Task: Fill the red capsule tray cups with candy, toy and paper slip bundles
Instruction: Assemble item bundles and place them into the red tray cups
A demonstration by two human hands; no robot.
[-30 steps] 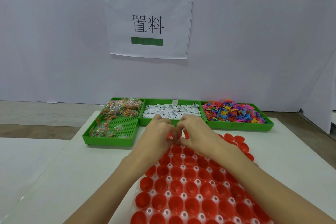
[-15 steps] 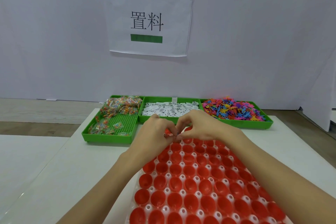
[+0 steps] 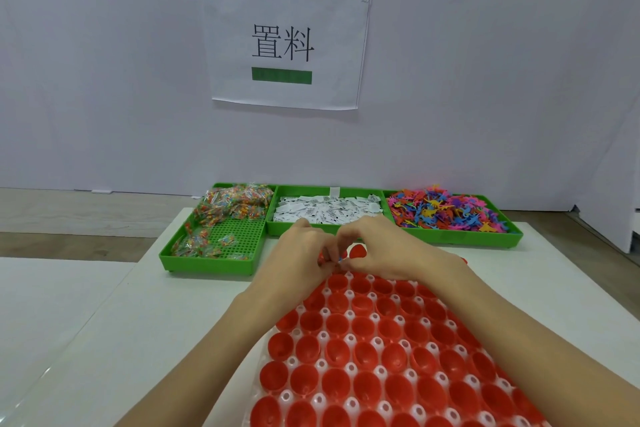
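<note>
The red capsule tray [image 3: 381,350] fills the near part of the white table, its many red cups open and empty where visible. My left hand [image 3: 298,253] and my right hand [image 3: 377,250] meet over the tray's far edge, fingertips together, pinching a small bundle [image 3: 334,259] of which only bits of white and blue show. Behind them stand three green bins: candy packets [image 3: 235,204] at left, white paper slips [image 3: 325,211] in the middle, colourful plastic toys [image 3: 450,211] at right.
A white wall with a printed paper sign [image 3: 284,42] rises right behind the bins. A second white table surface [image 3: 45,305] lies to the left, across a narrow gap. Bare tabletop [image 3: 554,288] lies right of the tray.
Both hands have stayed joined over the tray's far edge, working the small bundle between their fingertips. The view has shifted slightly, showing more of the tray.
</note>
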